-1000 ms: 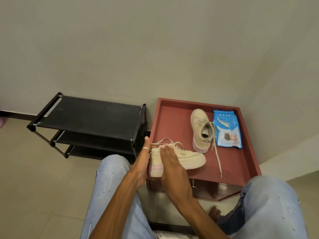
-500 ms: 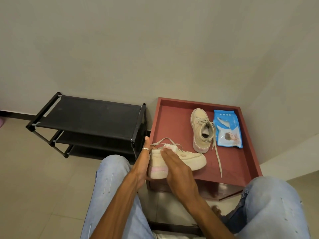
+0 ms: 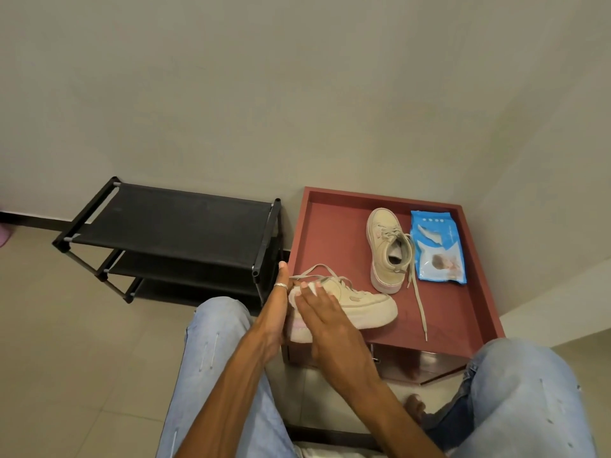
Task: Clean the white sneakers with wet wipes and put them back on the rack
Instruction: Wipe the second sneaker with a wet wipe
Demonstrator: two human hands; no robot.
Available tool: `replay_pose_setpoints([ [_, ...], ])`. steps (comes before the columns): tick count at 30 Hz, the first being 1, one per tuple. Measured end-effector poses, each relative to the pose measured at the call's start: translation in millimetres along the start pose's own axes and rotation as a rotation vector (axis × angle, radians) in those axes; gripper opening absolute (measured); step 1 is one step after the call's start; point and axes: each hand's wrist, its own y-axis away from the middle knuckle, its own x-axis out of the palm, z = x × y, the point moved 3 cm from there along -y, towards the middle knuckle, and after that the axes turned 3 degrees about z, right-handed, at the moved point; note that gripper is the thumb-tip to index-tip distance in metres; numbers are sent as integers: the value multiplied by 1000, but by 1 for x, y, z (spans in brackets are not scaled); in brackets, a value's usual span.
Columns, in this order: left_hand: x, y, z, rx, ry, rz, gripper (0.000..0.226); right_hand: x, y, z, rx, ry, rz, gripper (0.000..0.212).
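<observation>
The cleaning looked to be partway through. One white sneaker (image 3: pixel 360 307) sat at the near left edge of the red counter (image 3: pixel 330 233), toe pointing right. The left hand (image 3: pixel 276 312) braced its heel with fingers (image 3: pixel 281 280) straight and flat against it, gripping nothing. The right hand (image 3: pixel 330 328) lay over the collar, its fingers (image 3: pixel 314 299) also extended, pressing a small white wet wipe (image 3: pixel 310 286) onto the upper rather than curling round it. The second sneaker (image 3: pixel 386 249) lay further back on the counter, toe towards the wall; whether it had been wiped could not be told. Neither shoe was on the black shoe rack (image 3: pixel 172 219) to the left, so that step remained for both.

The sneakers appeared cream and soft-sided, with thick, ridged platform soles and flat laces, one long lace (image 3: pixel 420 302) trailing loose across the counter. The counter was smooth with a raised rim. The blue wet wipes pack (image 3: pixel 438 247), glossy and crinkled, lay just beside the second sneaker. The rack had dark fabric shelves on slim tubes.
</observation>
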Motion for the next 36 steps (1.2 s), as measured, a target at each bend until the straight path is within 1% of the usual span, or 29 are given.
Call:
replay_pose_setpoints([
  [1, -1, 0, 0, -13, 2, -11, 90, 0, -1, -11, 28, 0, -19, 75],
  [2, -1, 0, 0, -25, 6, -19, 89, -3, -1, -25, 117, -20, -54, 71],
  [4, 1, 1, 2, -39, -12, -1, 86, -6, 3, -53, 369, -85, -108, 68],
  [5, 2, 2, 2, -36, -33, 20, 87, -8, 4, -60, 444, -110, -116, 67],
  [6, 3, 4, 2, -30, -46, 36, 87, -8, 3, -61, 481, -134, -124, 65],
  [7, 3, 4, 2, -23, -48, 43, 88, -7, 2, -54, 476, -146, -130, 65],
  [8, 2, 3, 2, -11, -38, 39, 89, -6, 1, -40, 428, -132, -130, 65],
  [10, -1, 0, 2, 6, -13, 17, 92, -1, 2, -9, 237, -81, -114, 69],
  [12, -4, -2, 1, 8, 10, 2, 92, 2, 4, 4, 66, -8, -46, 76],
  [13, -4, -3, 1, 6, 20, -5, 89, 1, 3, -2, 50, 14, -36, 77],
  [14, -4, -3, 1, 0, 28, -10, 87, 2, 2, -17, 108, -2, -46, 74],
  [16, -1, 0, 1, -13, 32, 12, 85, -5, 4, -47, 338, -99, -113, 66],
  [17, 2, 1, 1, -15, 23, 29, 85, -8, 4, -55, 411, -123, -132, 66],
  [18, 3, 2, 0, -12, 18, 37, 85, -9, 4, -53, 430, -129, -137, 65],
  [19, 4, 3, -1, -5, 19, 35, 86, -9, 2, -42, 403, -113, -140, 65],
  [20, 4, 2, -1, 3, 26, 28, 87, -8, 0, -25, 333, -82, -145, 64],
  [22, 1, 2, -1, 11, 38, 4, 91, 1, -3, 10, 134, 1, -131, 60],
  [24, -2, 3, 1, 12, 53, 8, 97, 9, -4, 27, -16, 123, -61, 56],
  [27, -6, 3, 1, 32, 51, 15, 99, 12, 1, 17, -110, 282, 58, 55],
  [30, -5, 2, -2, 50, 60, 8, 97, 3, 13, 11, -221, 274, 88, 48],
  [33, -5, 1, -2, 54, 68, 7, 99, -7, 17, 8, -271, 220, 111, 51],
  [34, -4, 1, -2, 50, 68, 14, 99, -12, 17, 2, -239, 202, 97, 53],
  [36, -3, 0, -2, 28, 71, 18, 96, -17, 14, -13, -72, 165, 53, 71],
])
